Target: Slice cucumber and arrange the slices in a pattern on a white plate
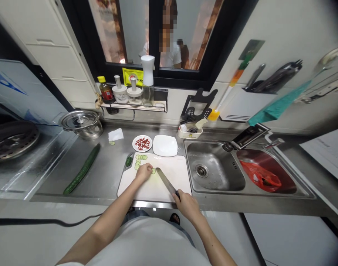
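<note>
My right hand [187, 204] grips the dark handle of a kitchen knife [166, 181], its blade angled up and left over the white cutting board [169, 186]. My left hand [143, 173] is closed above the board, its fingertips pinched at a thin cucumber slice. Another cucumber slice [154, 171] shows just right of those fingertips, close to the knife's tip. Beyond my left hand, several cucumber slices [141, 157] form a row along the board's far left part. A short cucumber piece [128, 161] lies at the board's upper left corner.
A whole cucumber [83, 169] lies left of the board. Behind the board stand a plate of red pieces [142, 143] and a white square plate [165, 145]. A lidded pot [81, 123] is at back left. The double sink [216, 166] adjoins on the right, holding a red bag [262, 178].
</note>
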Tool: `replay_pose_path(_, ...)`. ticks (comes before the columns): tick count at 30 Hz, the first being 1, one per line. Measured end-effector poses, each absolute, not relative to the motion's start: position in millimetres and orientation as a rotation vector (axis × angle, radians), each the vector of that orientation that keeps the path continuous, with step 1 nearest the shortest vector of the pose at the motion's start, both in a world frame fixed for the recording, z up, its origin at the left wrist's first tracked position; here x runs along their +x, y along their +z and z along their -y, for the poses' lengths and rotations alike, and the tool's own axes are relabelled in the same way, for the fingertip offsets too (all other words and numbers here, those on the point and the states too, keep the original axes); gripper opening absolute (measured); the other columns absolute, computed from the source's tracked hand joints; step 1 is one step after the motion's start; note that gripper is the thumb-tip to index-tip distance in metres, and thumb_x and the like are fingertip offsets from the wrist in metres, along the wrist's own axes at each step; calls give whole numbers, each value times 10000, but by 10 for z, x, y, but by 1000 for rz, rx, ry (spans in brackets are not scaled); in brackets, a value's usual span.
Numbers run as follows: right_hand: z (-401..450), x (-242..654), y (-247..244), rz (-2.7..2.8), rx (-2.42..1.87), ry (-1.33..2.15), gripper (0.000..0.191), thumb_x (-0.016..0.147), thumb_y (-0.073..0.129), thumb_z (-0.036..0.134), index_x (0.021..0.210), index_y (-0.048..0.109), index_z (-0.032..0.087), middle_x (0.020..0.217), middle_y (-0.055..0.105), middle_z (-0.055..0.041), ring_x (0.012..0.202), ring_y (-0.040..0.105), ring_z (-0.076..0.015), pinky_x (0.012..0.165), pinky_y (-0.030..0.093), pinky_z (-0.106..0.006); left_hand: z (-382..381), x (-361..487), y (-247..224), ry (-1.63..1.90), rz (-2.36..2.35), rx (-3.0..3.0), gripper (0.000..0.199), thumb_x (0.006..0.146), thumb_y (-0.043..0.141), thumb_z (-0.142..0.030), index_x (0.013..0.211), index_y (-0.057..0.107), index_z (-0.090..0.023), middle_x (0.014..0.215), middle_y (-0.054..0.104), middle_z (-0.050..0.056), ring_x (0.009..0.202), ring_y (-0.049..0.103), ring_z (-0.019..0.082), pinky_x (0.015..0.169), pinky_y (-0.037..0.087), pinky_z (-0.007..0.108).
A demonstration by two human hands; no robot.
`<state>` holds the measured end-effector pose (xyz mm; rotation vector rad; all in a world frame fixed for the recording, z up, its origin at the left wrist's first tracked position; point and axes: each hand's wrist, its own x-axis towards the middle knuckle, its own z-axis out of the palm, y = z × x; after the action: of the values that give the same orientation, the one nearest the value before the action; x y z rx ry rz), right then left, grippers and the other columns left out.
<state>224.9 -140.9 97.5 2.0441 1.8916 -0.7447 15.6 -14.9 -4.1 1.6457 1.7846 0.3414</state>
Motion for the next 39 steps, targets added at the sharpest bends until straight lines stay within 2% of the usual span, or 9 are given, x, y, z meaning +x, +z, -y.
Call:
replay_pose_path(7, 1434, 2221, 988, -1920, 1989, -681, 346, 954, 323, 400, 1036, 587, 193, 950, 692, -110, 913, 649, -234, 694, 408, -291, 133, 118, -13, 302, -1876, 1733, 201, 795, 556, -211, 972, 651, -206, 956, 692, 59, 932, 608, 189, 789, 415, 263)
replay_pose_path(39, 1406, 2116, 1050, -1896, 1912, -631, 337, 961, 332, 372, 1070, 582, 174, 974, 691, -127, 949, 650, -241, 729, 428, -306, 28, 120, -53, 242, -1900, 1684, 170, 770, 584, -207, 932, 636, -202, 988, 685, 75, 950, 609, 200, 798, 420, 266)
